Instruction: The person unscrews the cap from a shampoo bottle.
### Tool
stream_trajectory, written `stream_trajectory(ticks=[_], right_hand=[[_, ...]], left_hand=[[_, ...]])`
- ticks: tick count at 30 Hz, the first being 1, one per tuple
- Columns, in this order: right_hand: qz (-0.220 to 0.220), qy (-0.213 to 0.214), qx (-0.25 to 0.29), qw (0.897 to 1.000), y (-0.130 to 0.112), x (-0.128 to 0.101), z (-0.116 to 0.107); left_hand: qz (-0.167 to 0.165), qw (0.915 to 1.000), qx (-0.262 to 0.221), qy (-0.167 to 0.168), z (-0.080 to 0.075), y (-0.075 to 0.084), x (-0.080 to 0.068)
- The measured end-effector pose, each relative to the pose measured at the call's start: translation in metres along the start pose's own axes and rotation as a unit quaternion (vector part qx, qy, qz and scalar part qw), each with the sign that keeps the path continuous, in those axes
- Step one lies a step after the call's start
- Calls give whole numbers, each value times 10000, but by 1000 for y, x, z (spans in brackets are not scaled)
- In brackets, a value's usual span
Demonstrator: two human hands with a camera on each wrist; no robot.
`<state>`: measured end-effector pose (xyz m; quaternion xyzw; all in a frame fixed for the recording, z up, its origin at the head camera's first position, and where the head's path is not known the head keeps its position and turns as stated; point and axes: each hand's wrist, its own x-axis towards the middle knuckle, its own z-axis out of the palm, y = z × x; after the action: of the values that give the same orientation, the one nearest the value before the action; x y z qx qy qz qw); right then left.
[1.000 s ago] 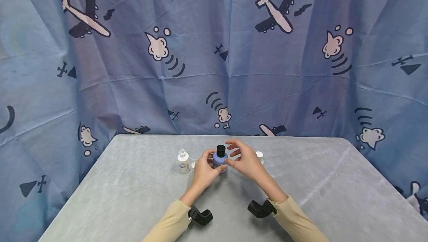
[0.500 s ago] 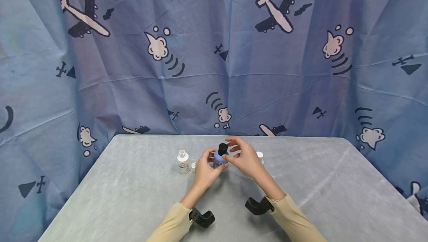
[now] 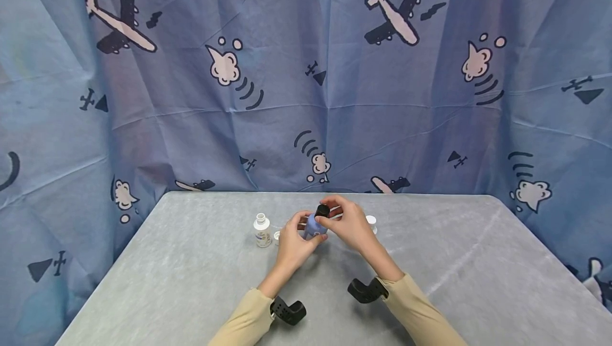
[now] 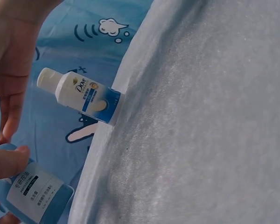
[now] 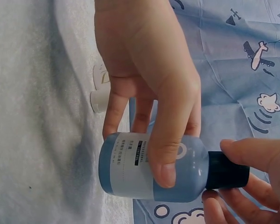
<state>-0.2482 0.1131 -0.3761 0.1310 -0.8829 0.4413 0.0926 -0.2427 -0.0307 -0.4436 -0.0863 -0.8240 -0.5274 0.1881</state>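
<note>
My left hand (image 3: 297,233) grips a small blue bottle (image 3: 313,226) by its body, thumb across the white label (image 5: 130,163), holding it tilted just above the grey table (image 3: 191,282). The fingertips of my right hand (image 3: 331,212) pinch the bottle's black cap (image 3: 322,210); in the right wrist view the fingers (image 5: 252,151) curl round that cap (image 5: 226,170). In the left wrist view only the bottle's lower end (image 4: 35,198) shows under my thumb.
An uncapped white bottle (image 3: 262,230) stands left of my hands with its small cap (image 3: 276,237) beside it. Another white bottle (image 3: 371,224) stands behind my right hand. A white Dove bottle (image 4: 81,95) shows near the table's far edge. A blue airplane-print curtain (image 3: 306,80) hangs behind.
My right hand, spread above the cap a second ago, has come down and closed its fingertips on it. The blue bottle now leans to the right in my left hand.
</note>
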Motion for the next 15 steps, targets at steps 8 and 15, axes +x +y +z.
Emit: stream_trajectory(ticks=[8, 15], right_hand=[[-181, 124, 188, 9996, 4, 1, 2], [-292, 154, 272, 9991, 8, 2, 3]], left_hand=[[111, 9997, 190, 55, 0, 2, 0], [114, 9997, 225, -6, -2, 0, -1]])
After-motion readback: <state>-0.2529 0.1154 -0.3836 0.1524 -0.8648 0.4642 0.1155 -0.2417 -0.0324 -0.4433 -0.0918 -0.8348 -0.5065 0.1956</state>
